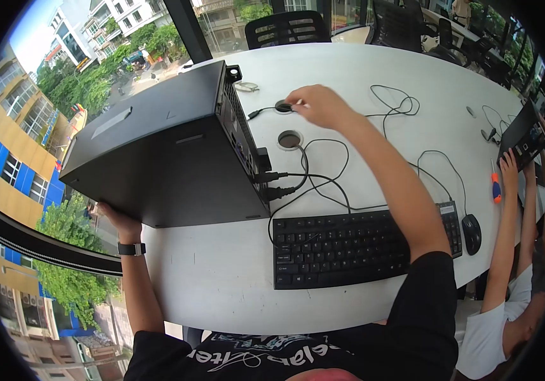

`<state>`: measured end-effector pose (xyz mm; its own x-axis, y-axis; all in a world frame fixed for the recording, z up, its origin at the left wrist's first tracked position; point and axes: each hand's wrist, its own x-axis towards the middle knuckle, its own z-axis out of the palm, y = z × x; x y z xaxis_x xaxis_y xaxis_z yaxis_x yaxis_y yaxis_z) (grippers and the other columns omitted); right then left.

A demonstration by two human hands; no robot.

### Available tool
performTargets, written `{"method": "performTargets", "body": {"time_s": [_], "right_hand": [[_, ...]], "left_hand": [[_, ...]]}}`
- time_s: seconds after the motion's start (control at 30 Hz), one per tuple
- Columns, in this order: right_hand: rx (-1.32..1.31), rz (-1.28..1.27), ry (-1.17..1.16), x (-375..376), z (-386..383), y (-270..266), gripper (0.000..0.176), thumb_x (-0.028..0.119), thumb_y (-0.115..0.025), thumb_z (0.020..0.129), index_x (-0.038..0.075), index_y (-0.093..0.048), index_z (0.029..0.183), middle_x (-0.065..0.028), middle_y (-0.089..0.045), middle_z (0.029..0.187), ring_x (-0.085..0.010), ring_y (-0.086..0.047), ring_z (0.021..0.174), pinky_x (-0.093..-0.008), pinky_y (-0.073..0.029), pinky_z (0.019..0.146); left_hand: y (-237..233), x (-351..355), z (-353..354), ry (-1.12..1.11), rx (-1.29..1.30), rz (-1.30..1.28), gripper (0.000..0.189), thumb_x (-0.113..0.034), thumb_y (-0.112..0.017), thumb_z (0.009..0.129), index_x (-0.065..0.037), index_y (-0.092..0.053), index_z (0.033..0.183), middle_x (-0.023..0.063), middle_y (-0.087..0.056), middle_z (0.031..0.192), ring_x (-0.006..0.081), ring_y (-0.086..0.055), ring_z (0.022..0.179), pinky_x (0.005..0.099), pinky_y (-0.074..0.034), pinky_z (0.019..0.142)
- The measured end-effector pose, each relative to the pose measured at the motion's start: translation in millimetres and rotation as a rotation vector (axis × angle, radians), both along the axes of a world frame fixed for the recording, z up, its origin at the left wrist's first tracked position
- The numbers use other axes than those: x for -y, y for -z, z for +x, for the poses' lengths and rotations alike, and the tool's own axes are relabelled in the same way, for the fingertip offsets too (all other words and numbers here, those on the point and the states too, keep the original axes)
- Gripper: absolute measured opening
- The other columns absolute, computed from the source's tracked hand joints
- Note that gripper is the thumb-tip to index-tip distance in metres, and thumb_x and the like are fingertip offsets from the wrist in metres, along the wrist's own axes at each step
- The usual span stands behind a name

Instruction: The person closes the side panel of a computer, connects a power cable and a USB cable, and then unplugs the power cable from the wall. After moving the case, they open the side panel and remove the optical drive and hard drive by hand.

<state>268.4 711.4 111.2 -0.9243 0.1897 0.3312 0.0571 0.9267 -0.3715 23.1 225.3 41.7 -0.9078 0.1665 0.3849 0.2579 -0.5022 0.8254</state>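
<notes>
A black desktop computer case stands at the left, its port side turned to the right. My left hand, with a dark band at the wrist, holds the case's lower front end; its fingers are partly hidden there. My right hand, slightly blurred, is closed in a pinch on a thin black cable above the table, near a round grommet hole. The cable's plug points toward the case's port side, apart from it. Two thick black plugs sit in the lower ports.
A black keyboard and mouse lie in front on the white table. Loose cables curl across it. At the right, another person's hands hold a black device near a screwdriver. A window borders the left.
</notes>
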Motion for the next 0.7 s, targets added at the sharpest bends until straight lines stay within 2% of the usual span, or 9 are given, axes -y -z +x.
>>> {"method": "performTargets", "body": {"time_s": [0.07, 0.2, 0.23, 0.27, 0.33, 0.37, 0.6, 0.67, 0.7], "right_hand": [[-0.034, 0.148, -0.091, 0, -38, 31, 0.032, 0.017, -0.063, 0.093, 0.006, -0.07, 0.123, -0.0119, -0.07, 0.128, -0.0357, -0.065, 0.117, -0.0432, -0.053, 0.1], [-0.069, 0.363, -0.024, 11, -87, 90, 0.042, 0.019, -0.063, 0.095, 0.007, -0.061, 0.136, -0.0149, -0.059, 0.143, -0.0313, -0.055, 0.132, -0.0443, -0.047, 0.106], [-0.22, 0.428, -0.036, 10, -96, 105, 0.033, 0.018, -0.061, 0.097, 0.008, -0.065, 0.129, -0.0156, -0.065, 0.128, -0.0309, -0.06, 0.123, -0.0464, -0.048, 0.102], [-0.233, 0.439, -0.046, 14, -96, 101, 0.033, 0.018, -0.061, 0.097, 0.008, -0.065, 0.129, -0.0156, -0.065, 0.128, -0.0309, -0.06, 0.123, -0.0464, -0.048, 0.102], [-0.037, 0.301, -0.029, 16, -93, 94, 0.026, 0.016, -0.067, 0.094, 0.009, -0.069, 0.119, -0.0127, -0.069, 0.114, -0.0325, -0.065, 0.11, -0.0448, -0.051, 0.096], [-0.142, 0.354, -0.068, 12, -93, 93, 0.013, 0.015, -0.067, 0.093, 0.008, -0.07, 0.105, -0.0098, -0.068, 0.097, -0.0311, -0.067, 0.096, -0.0434, -0.051, 0.09], [-0.038, 0.472, -0.112, 1, -71, 75, 0.011, 0.006, -0.065, 0.089, 0.006, -0.074, 0.096, -0.0123, -0.071, 0.097, -0.0296, -0.069, 0.097, -0.0415, -0.053, 0.089], [0.116, -0.112, -0.179, -1, -65, 48, 0.018, 0.01, -0.064, 0.096, 0.003, -0.076, 0.106, -0.0105, -0.076, 0.099, -0.0241, -0.071, 0.093, -0.0377, -0.054, 0.086], [0.112, -0.107, -0.185, -4, -62, 32, 0.018, 0.01, -0.064, 0.096, 0.003, -0.076, 0.106, -0.0105, -0.076, 0.099, -0.0241, -0.071, 0.093, -0.0377, -0.054, 0.086]], "left_hand": [[-1, -1, 7, 0.019, 0.01, 0.024, 0.09, -0.078, -0.036, 0.098, -0.011, -0.034, 0.159, 0.0104, -0.044, 0.157, 0.0315, -0.044, 0.142, 0.0476, -0.035, 0.119], [8, 3, 1, 0.02, 0.061, 0.027, 0.088, -0.075, -0.038, 0.1, -0.011, -0.032, 0.16, 0.0099, -0.041, 0.158, 0.03, -0.043, 0.143, 0.0461, -0.035, 0.12], [10, 7, -2, 0.027, 0.057, 0.0, 0.088, -0.074, -0.039, 0.1, -0.011, -0.032, 0.16, 0.0099, -0.042, 0.158, 0.0301, -0.043, 0.143, 0.0461, -0.035, 0.12], [8, 6, -1, 0.016, 0.046, 0.013, 0.088, -0.074, -0.039, 0.1, -0.011, -0.032, 0.16, 0.0099, -0.042, 0.158, 0.0301, -0.043, 0.143, 0.0461, -0.035, 0.12], [4, 2, 4, -0.047, -0.043, -0.027, 0.088, -0.075, -0.039, 0.1, -0.012, -0.03, 0.161, 0.0098, -0.041, 0.158, 0.0301, -0.042, 0.143, 0.0468, -0.036, 0.119], [5, 3, 3, -0.048, -0.045, -0.033, 0.088, -0.075, -0.039, 0.1, -0.012, -0.03, 0.161, 0.0098, -0.041, 0.158, 0.0301, -0.042, 0.143, 0.0468, -0.036, 0.119], [6, 12, 0, 0.029, 0.015, -0.007, 0.087, -0.074, -0.039, 0.1, -0.014, -0.026, 0.163, 0.009, -0.038, 0.16, 0.0303, -0.04, 0.145, 0.0484, -0.035, 0.119], [5, 11, -1, 0.02, 0.008, -0.002, 0.087, -0.074, -0.039, 0.1, -0.014, -0.026, 0.163, 0.0088, -0.038, 0.161, 0.0303, -0.04, 0.145, 0.0484, -0.035, 0.119], [5, 12, -1, 0.01, 0.005, -0.016, 0.087, -0.074, -0.039, 0.1, -0.014, -0.026, 0.163, 0.0085, -0.038, 0.161, 0.0303, -0.04, 0.145, 0.0483, -0.035, 0.12]]}}
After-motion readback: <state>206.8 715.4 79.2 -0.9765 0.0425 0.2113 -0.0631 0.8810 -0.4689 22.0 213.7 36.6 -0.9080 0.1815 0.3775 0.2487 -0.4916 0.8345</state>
